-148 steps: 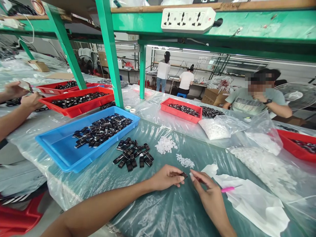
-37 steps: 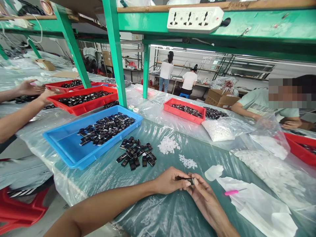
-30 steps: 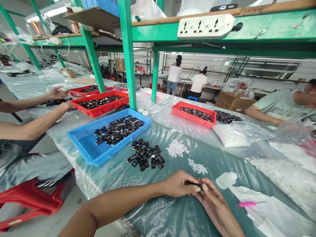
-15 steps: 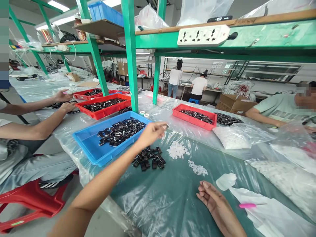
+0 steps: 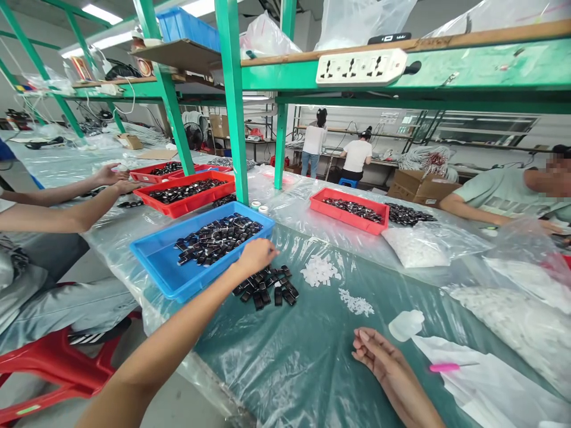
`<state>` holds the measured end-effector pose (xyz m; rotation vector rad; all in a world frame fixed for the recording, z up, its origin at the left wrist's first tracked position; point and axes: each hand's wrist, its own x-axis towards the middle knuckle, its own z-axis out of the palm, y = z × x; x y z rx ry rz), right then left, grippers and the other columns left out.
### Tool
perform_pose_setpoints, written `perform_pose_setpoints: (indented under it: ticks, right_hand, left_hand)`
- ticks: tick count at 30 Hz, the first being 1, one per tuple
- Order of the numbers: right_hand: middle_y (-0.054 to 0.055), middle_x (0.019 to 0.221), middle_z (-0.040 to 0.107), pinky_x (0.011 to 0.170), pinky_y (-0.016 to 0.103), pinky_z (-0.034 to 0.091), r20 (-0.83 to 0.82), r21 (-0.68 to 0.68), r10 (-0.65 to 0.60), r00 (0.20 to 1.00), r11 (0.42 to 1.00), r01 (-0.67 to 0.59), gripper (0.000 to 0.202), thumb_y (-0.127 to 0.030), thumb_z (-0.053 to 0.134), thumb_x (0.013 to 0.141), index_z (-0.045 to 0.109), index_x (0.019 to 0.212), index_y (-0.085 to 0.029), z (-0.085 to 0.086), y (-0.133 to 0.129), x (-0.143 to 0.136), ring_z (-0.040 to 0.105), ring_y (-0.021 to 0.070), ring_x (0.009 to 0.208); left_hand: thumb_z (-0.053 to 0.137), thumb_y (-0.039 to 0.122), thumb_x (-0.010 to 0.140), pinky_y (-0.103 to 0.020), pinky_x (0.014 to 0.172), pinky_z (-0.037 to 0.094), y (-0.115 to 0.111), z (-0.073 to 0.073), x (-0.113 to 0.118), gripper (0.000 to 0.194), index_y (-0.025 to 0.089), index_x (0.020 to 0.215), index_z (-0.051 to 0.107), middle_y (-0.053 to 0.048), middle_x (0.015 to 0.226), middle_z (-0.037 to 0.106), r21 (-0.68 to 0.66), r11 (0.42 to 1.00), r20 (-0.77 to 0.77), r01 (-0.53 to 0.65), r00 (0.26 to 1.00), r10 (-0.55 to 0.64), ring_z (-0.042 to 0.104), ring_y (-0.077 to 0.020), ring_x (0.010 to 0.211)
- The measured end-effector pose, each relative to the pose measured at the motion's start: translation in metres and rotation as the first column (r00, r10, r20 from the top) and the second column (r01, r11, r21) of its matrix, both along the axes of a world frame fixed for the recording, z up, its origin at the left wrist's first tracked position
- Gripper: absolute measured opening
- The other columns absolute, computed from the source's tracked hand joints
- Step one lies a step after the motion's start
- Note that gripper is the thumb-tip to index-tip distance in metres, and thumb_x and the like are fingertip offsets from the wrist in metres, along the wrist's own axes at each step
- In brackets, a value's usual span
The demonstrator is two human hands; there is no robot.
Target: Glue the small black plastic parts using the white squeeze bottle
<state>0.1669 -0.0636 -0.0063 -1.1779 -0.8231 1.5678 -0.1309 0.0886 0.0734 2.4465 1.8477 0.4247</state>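
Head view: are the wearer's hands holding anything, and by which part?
No held thing shows in the left hand or the right hand; curled fingers could hide something small, so I cannot tell.

White power strip (image 5: 361, 67) on green shelf beam (image 5: 482, 74), upper right; plastic bag (image 5: 363, 24) and black device (image 5: 389, 38) above it, top edge; blue bin (image 5: 190, 28) on brown board (image 5: 181, 53), upper left; lit ceiling lamp (image 5: 102, 13), top left; red stool (image 5: 66, 371), lower left; standing person (image 5: 314, 141) and seated person (image 5: 357, 156), both white tops, upper middle; cardboard box (image 5: 422, 187) below cable bundle (image 5: 427, 160), right of middle; person in pale green shirt (image 5: 504, 196), right edge
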Motion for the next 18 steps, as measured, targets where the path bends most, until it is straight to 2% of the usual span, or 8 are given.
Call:
perform_pose_setpoints:
  ticks: [3, 5, 7, 9, 14, 18]
  right_hand:
    - [0.001, 0.074, 0.060, 0.077, 0.028, 0.045, 0.005, 0.004, 0.019, 1.000, 1.000, -0.019, 0.024, -0.041, 0.065, 0.074, 0.068, 0.085, -0.020, 0.001, -0.001, 0.001, 0.054, 0.0137, 0.070]
    - [0.001, 0.075, 0.060, 0.078, 0.029, 0.045, 0.012, 0.009, 0.031, 0.999, 0.999, -0.031, 0.023, -0.040, 0.064, 0.075, 0.068, 0.085, -0.020, 0.001, -0.002, 0.002, 0.055, 0.0142, 0.070]
    - [0.001, 0.075, 0.060, 0.078, 0.030, 0.045, 0.022, 0.015, 0.041, 0.999, 0.999, -0.041, 0.023, -0.039, 0.063, 0.076, 0.068, 0.086, -0.019, 0.002, -0.002, 0.002, 0.055, 0.0148, 0.070]
    - [0.001, 0.075, 0.060, 0.078, 0.030, 0.044, 0.030, 0.019, 0.049, 0.998, 0.999, -0.050, 0.023, -0.039, 0.063, 0.076, 0.068, 0.086, -0.019, 0.002, -0.002, 0.003, 0.055, 0.0148, 0.070]
    - [0.000, 0.076, 0.059, 0.076, 0.027, 0.043, 0.043, 0.035, 0.074, 0.996, 0.997, -0.076, 0.021, -0.039, 0.060, 0.079, 0.067, 0.085, -0.021, 0.004, -0.003, 0.003, 0.053, 0.0134, 0.071]
    - [0.000, 0.075, 0.058, 0.075, 0.027, 0.043, 0.045, 0.035, 0.075, 0.996, 0.996, -0.077, 0.020, -0.039, 0.060, 0.080, 0.067, 0.084, -0.021, 0.004, -0.004, 0.003, 0.052, 0.0127, 0.071]
  left_hand:
    - [0.055, 0.025, 0.079, -0.028, 0.077, 0.044, 0.001, -0.021, 0.023, 0.017, 0.021, 0.086, 0.070, -0.006, 0.093, 0.069, -0.109, 0.983, 0.015, 0.149, 0.989, -0.148, 0.062, -0.0235, 0.089]
    - [0.058, 0.015, 0.073, -0.027, 0.082, 0.042, 0.004, -0.031, 0.031, 0.023, 0.024, 0.092, 0.069, -0.005, 0.103, 0.067, -0.155, 0.962, 0.037, 0.224, 0.975, -0.220, 0.058, -0.0241, 0.099]
    - [0.058, 0.009, 0.070, -0.029, 0.084, 0.041, 0.006, -0.039, 0.035, 0.029, 0.024, 0.093, 0.069, -0.006, 0.106, 0.066, -0.193, 0.944, 0.067, 0.267, 0.964, -0.259, 0.056, -0.0255, 0.103]
    - [0.057, 0.008, 0.070, -0.031, 0.084, 0.041, 0.008, -0.043, 0.036, 0.028, 0.022, 0.092, 0.069, -0.008, 0.104, 0.066, -0.218, 0.934, 0.109, 0.282, 0.958, -0.264, 0.056, -0.0273, 0.103]
    - [0.047, 0.025, 0.085, -0.035, 0.082, 0.042, 0.004, -0.037, 0.047, 0.026, 0.018, 0.104, 0.063, -0.011, 0.105, 0.064, -0.226, 0.922, 0.327, 0.314, 0.916, -0.232, 0.057, -0.0280, 0.100]
    - [0.027, 0.041, 0.094, -0.026, 0.067, 0.047, -0.010, -0.025, 0.066, 0.045, 0.014, 0.120, 0.052, -0.012, 0.101, 0.064, -0.280, 0.842, 0.544, 0.461, 0.799, -0.257, 0.064, -0.0183, 0.080]
